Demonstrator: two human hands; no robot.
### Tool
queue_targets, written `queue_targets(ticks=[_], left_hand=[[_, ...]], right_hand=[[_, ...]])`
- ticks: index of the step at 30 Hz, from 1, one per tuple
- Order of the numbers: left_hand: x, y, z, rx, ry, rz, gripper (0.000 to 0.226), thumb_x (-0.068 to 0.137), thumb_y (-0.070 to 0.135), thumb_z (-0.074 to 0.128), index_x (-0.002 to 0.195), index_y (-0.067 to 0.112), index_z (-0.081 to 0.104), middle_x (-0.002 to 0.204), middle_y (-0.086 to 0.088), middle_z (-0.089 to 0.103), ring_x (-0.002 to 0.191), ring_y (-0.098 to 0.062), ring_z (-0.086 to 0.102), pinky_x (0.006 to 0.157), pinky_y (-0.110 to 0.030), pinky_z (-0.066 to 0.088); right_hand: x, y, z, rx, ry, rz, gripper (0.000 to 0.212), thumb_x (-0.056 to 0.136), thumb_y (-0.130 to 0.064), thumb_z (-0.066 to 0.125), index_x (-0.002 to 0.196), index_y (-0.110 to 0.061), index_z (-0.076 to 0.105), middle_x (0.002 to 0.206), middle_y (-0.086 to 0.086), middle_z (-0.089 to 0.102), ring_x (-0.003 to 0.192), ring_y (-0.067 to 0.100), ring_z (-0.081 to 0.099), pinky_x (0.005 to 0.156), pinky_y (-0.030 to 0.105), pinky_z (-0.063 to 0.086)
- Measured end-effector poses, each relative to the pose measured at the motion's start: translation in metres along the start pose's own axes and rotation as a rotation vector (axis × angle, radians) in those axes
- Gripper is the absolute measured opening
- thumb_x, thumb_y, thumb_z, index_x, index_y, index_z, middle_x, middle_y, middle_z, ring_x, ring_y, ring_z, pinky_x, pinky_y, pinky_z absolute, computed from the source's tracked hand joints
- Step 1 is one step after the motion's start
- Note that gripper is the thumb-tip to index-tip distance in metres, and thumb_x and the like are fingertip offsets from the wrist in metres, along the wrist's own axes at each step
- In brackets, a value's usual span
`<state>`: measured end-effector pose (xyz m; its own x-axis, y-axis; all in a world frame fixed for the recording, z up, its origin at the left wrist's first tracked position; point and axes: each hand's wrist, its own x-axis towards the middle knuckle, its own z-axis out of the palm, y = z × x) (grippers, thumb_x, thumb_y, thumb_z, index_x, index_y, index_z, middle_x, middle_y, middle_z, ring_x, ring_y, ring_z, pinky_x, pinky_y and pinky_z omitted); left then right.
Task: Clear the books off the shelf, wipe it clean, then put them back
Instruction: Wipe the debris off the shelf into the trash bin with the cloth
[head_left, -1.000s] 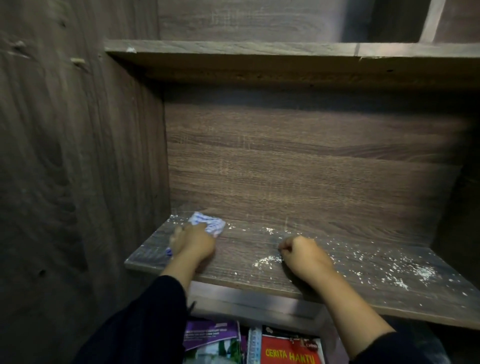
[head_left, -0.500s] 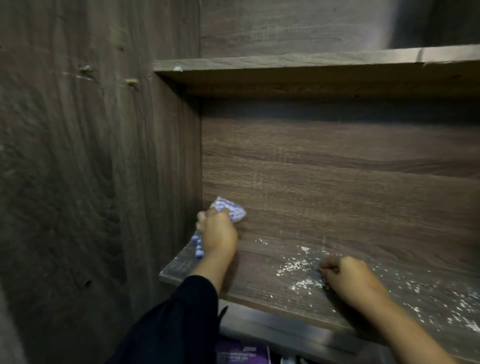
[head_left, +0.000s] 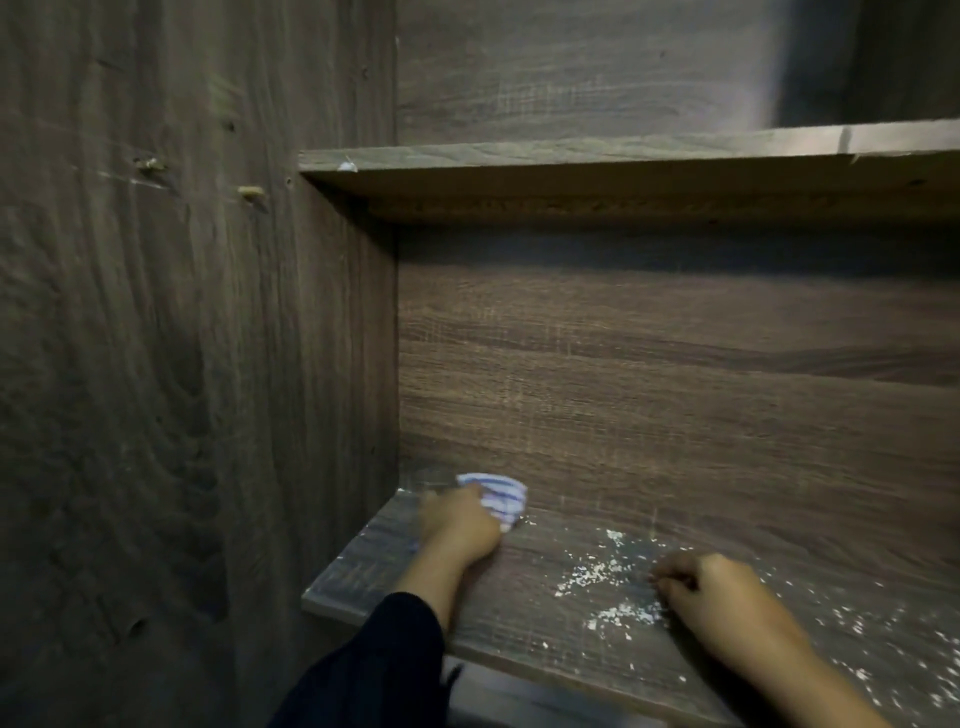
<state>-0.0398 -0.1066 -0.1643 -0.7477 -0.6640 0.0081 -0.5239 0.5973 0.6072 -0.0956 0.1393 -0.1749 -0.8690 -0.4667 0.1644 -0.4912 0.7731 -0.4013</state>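
On shelf (head_left: 395, 566), cloth (head_left: 500, 494) under left hand (head_left: 458, 522), back-left corner

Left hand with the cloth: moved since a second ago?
Yes. The left hand pressing the cloth has slid back from mid-depth on the shelf into the rear left corner, against the back panel.

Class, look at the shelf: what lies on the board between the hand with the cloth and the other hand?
In the head view, white crumbs lie scattered on the shelf between the left hand with the cloth and the right hand.
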Motion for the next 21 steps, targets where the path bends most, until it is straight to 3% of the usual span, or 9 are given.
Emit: queue_targets(ticks=[3, 4, 5, 8, 10, 12, 16, 18, 21], left_hand=[[-0.027, 0.040, 0.028, -0.220, -0.233, 0.213, 0.037, 0.087, 0.006, 0.056, 0.119, 0.020, 0.064, 0.119, -0.010, 0.066, 0.104, -0.024, 0.063, 0.092, -0.030, 0.050], [-0.032, 0.051, 0.032, -0.226, -0.227, 0.272, 0.038, 0.088, 0.004, 0.055, 0.120, 0.020, 0.065, 0.120, -0.010, 0.065, 0.104, -0.022, 0.063, 0.089, -0.025, 0.048], [-0.033, 0.059, 0.033, -0.205, -0.155, 0.319, 0.038, 0.089, 0.005, 0.054, 0.121, 0.023, 0.065, 0.125, -0.011, 0.062, 0.107, -0.024, 0.061, 0.089, -0.023, 0.046], [-0.020, 0.050, 0.022, -0.007, 0.160, 0.285, 0.031, 0.096, 0.023, 0.047, 0.122, 0.032, 0.061, 0.131, -0.010, 0.046, 0.117, -0.032, 0.049, 0.102, -0.042, 0.039], [0.002, 0.023, 0.009, 0.065, 0.364, 0.233, 0.032, 0.097, 0.033, 0.042, 0.121, 0.028, 0.062, 0.123, -0.006, 0.047, 0.111, -0.027, 0.050, 0.099, -0.038, 0.041], [0.022, -0.012, -0.006, 0.243, 0.460, 0.169, 0.032, 0.096, 0.034, 0.039, 0.120, 0.025, 0.060, 0.122, -0.002, 0.049, 0.111, -0.024, 0.050, 0.097, -0.034, 0.040], [0.042, -0.055, -0.021, 0.589, 0.225, 0.124, 0.046, 0.096, 0.026, 0.039, 0.142, 0.018, 0.041, 0.150, -0.004, 0.031, 0.130, -0.024, 0.035, 0.105, -0.034, 0.033], [0.042, -0.049, -0.024, 0.562, 0.107, 0.054, 0.052, 0.097, 0.025, 0.039, 0.147, 0.016, 0.030, 0.155, -0.006, 0.021, 0.136, -0.026, 0.028, 0.110, -0.036, 0.030], [0.036, -0.035, -0.029, 0.430, 0.042, -0.077, 0.053, 0.097, 0.031, 0.035, 0.147, 0.016, 0.028, 0.153, -0.006, 0.031, 0.136, -0.028, 0.028, 0.110, -0.039, 0.030]], right_hand=[[-0.003, 0.001, -0.004, -0.016, 0.006, 0.004, 0.018, 0.088, -0.028, 0.056, 0.095, -0.038, 0.070, 0.103, -0.011, 0.073, 0.099, 0.009, 0.066, 0.084, 0.024, 0.049], [-0.004, 0.002, -0.006, -0.017, 0.009, 0.006, 0.017, 0.088, -0.029, 0.057, 0.094, -0.038, 0.070, 0.102, -0.010, 0.073, 0.098, 0.009, 0.067, 0.084, 0.024, 0.050], [-0.004, 0.004, -0.007, -0.016, 0.012, 0.007, 0.017, 0.088, -0.029, 0.057, 0.093, -0.038, 0.070, 0.102, -0.010, 0.074, 0.098, 0.009, 0.067, 0.083, 0.025, 0.050], [-0.003, 0.008, -0.008, -0.035, 0.015, 0.025, 0.020, 0.089, -0.029, 0.057, 0.102, -0.036, 0.070, 0.105, -0.010, 0.073, 0.100, 0.010, 0.067, 0.084, 0.025, 0.050], [-0.002, 0.008, -0.007, -0.052, 0.008, 0.028, 0.023, 0.089, -0.031, 0.055, 0.107, -0.035, 0.069, 0.109, -0.009, 0.072, 0.103, 0.012, 0.066, 0.086, 0.026, 0.050], [-0.002, 0.006, -0.006, -0.064, -0.001, 0.022, 0.022, 0.089, -0.029, 0.054, 0.104, -0.035, 0.069, 0.110, -0.009, 0.071, 0.104, 0.012, 0.065, 0.087, 0.025, 0.049], [0.000, 0.003, -0.001, -0.041, 0.010, 0.020, 0.021, 0.088, -0.030, 0.054, 0.102, -0.034, 0.069, 0.107, -0.009, 0.072, 0.102, 0.012, 0.066, 0.087, 0.027, 0.050], [0.000, 0.002, -0.001, -0.027, 0.020, 0.029, 0.023, 0.088, -0.030, 0.054, 0.105, -0.032, 0.069, 0.107, -0.008, 0.072, 0.103, 0.014, 0.065, 0.087, 0.027, 0.051], [-0.003, 0.002, -0.003, -0.003, 0.038, 0.025, 0.021, 0.088, -0.029, 0.055, 0.104, -0.030, 0.070, 0.106, -0.007, 0.072, 0.103, 0.014, 0.065, 0.088, 0.027, 0.051]])
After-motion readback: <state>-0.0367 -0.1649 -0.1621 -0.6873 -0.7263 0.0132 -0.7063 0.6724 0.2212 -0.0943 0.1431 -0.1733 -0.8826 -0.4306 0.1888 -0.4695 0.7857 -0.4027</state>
